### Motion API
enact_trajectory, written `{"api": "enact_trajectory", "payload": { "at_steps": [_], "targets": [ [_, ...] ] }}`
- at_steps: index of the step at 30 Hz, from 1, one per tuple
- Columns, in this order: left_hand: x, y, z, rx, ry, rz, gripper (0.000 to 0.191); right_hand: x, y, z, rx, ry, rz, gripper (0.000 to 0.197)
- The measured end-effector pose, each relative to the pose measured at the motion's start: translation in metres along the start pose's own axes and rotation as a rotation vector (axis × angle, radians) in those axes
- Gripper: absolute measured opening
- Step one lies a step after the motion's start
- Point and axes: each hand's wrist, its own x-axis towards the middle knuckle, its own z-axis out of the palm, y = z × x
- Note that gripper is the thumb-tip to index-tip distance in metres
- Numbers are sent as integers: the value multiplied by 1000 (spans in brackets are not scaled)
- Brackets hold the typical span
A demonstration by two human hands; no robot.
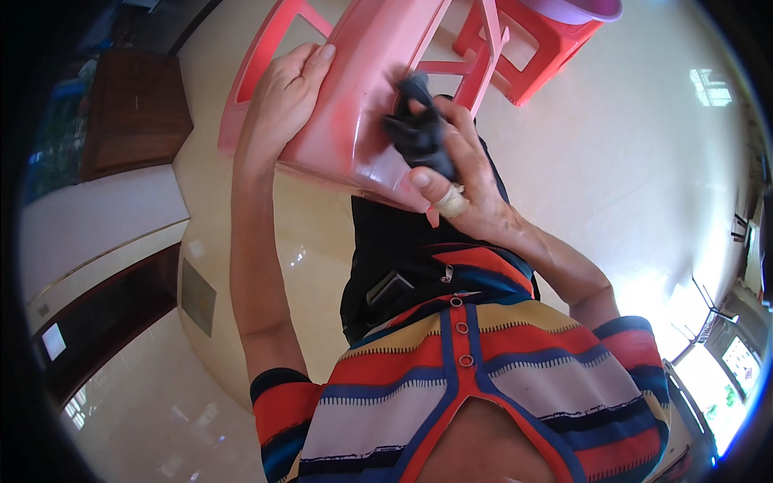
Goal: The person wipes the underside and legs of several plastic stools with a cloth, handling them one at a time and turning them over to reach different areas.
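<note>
A pink plastic stool (338, 130) is tipped over in front of my body, one side panel facing up. My left hand (290, 90) grips its left edge, thumb lying on the panel. Bunched in my right hand (474, 163) is a dark cloth (420, 130), pressed against or just over the stool's right side; blur hides the exact contact. A pale wrapping (452, 202) circles the right thumb. Black trousers (392, 241) show beneath the stool's near end.
Beyond the stool, at upper right, stands a red plastic stool (543, 48) bearing a purple basin (580, 9). A brown wooden cabinet (136, 115) is at the left. Glossy pale floor tiles (574, 139) spread around me, with a dark doorway (115, 314) at lower left.
</note>
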Motion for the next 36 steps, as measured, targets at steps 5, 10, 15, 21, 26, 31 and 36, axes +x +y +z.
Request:
{"api": "enact_trajectory", "payload": {
  "at_steps": [5,10,15,21,26,31,36],
  "targets": [
    [3,-9,0,-22,36,57,40,13,12,42,-340,70,-283,56],
    [-1,-15,-5,-89,12,-6,40,-51,60,50,-452,-11,-273,63],
    [-1,-11,-4,-138,-17,-58,40,-88,99,28,-514,-90,-102,68],
    [-3,-5,-3,-121,-8,-55,40,-59,60,32,-196,2,-32,64],
    [-5,-5,-7,-194,-16,-75,35,-32,54,18,-259,-82,-28,58],
    [-15,1,-20,-217,-32,-82,31,-24,61,12,-126,-212,180,41],
    [-24,-22,-63,-369,171,-221,30,5,27,13,-217,-125,-15,39]
  ]
}}
